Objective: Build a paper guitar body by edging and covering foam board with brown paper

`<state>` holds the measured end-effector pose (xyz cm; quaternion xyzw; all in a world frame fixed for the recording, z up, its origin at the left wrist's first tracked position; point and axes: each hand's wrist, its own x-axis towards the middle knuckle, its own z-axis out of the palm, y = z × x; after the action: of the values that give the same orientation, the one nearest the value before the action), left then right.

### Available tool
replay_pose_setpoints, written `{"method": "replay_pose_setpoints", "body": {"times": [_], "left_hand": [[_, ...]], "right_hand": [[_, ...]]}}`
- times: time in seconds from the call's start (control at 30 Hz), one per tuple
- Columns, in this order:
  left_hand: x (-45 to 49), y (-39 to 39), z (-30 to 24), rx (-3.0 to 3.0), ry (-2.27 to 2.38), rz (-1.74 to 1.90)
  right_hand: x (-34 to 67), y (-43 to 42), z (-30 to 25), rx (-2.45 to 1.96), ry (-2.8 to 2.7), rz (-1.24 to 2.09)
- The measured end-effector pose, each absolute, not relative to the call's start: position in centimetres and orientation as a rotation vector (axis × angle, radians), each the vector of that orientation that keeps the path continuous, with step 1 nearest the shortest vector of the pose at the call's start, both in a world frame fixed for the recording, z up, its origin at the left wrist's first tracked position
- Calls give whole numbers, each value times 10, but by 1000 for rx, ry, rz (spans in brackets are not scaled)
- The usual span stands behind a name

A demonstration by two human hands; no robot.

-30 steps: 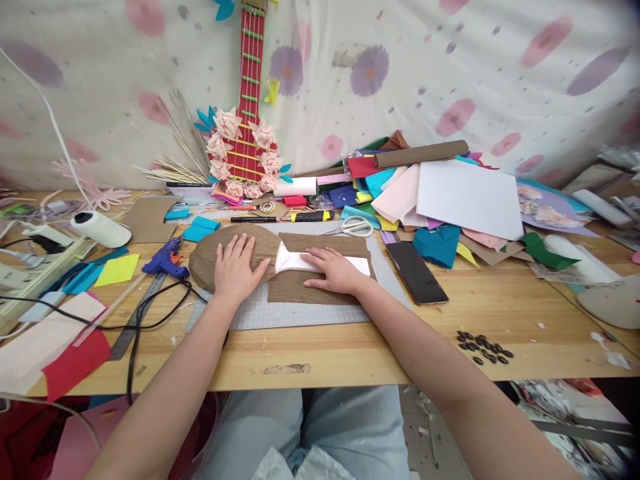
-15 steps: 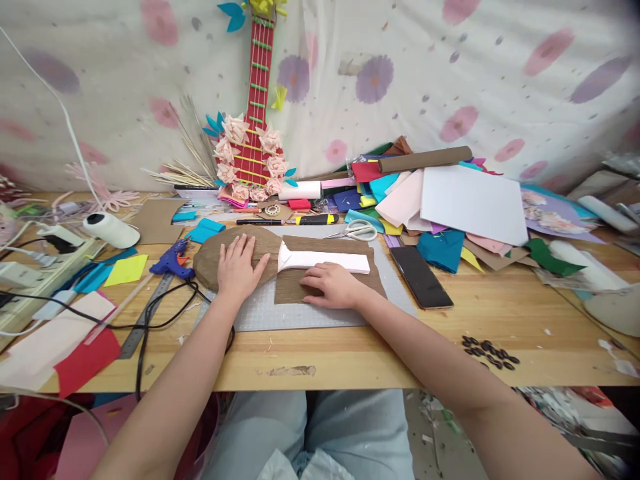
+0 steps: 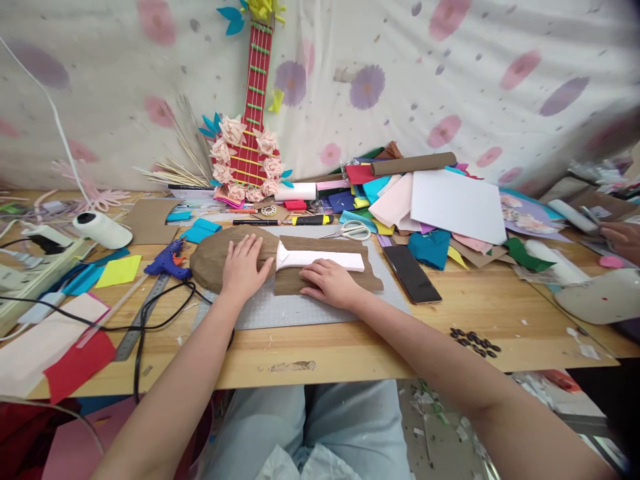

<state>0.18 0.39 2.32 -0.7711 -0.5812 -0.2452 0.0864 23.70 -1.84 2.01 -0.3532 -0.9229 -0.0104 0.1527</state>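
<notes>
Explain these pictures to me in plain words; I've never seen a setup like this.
There's no machine: these are a person's bare hands, seen by a camera worn on their head, looking forward and down.

On the table lies a grey mat. The left hand rests on a rounded brown piece; the right hand lies over a brown sheet, its fingers beside a white strip. Neither hand appears to grip anything.

Around them are a glue gun, scissors and a phone.
</notes>
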Motion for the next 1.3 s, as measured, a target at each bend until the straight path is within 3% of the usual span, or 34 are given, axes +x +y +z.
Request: {"method": "replay_pose_setpoints", "body": {"times": [0.17, 0.43, 0.83, 1.1, 1.3], "left_hand": [[-1, 0, 36, -2454, -1585, -612], [-26, -2, 57, -2636, -1641, 12], [-25, -5, 72, -2648, -1500, 283], [-35, 11, 109, -2670, -1364, 94], [-19, 11, 126, -2297, -1254, -817]], "right_hand": [[242, -14, 19, -1171, -2601, -34], [251, 13, 19, -1426, -2525, -71], [245, 15, 18, -1385, -2570, -86], [231, 1, 45, -1485, -2436, 171], [242, 23, 75, -1561, -2170, 297]]}}
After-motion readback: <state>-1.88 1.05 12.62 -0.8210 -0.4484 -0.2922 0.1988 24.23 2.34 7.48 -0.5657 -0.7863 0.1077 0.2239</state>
